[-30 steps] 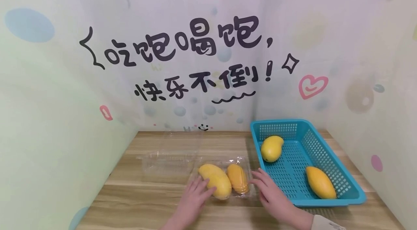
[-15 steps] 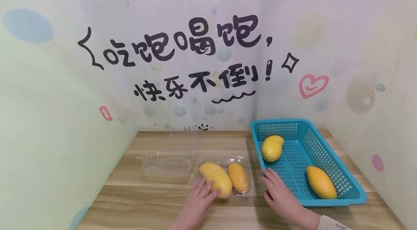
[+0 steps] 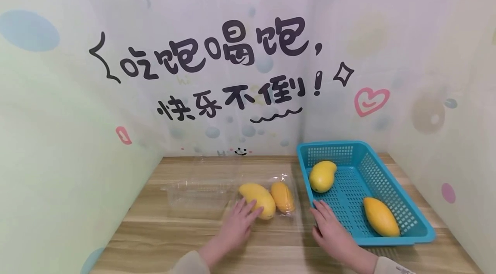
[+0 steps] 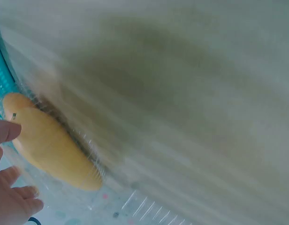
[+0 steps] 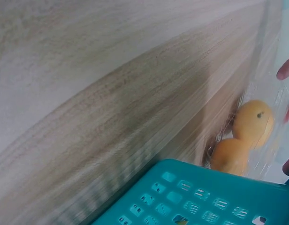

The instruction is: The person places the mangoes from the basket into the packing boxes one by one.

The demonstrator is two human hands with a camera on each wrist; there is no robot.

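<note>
In the head view, two yellow mangoes, a larger one (image 3: 258,200) and a smaller one (image 3: 283,197), lie side by side in a clear plastic box (image 3: 289,178). My left hand (image 3: 237,224) is at the near left side of the larger mango, fingers extended over it. In the left wrist view, the thumb lies over this mango (image 4: 55,150). My right hand (image 3: 332,231) has its fingers at the near left rim of a blue-green basket (image 3: 310,142), apart from the box. Whether the fingertips touch the rim is hard to tell.
The basket holds two more mangoes, one at the back left (image 3: 323,176) and one at the front right (image 3: 381,216). Left of the box, a clear plastic container (image 3: 199,194) stands on the wooden table (image 3: 155,239). A patterned curtain (image 3: 240,7) hangs behind.
The box with its two mangoes has slid away from me, and my left hand has moved forward with it. My right hand has left the box side and shifted right to the basket rim.
</note>
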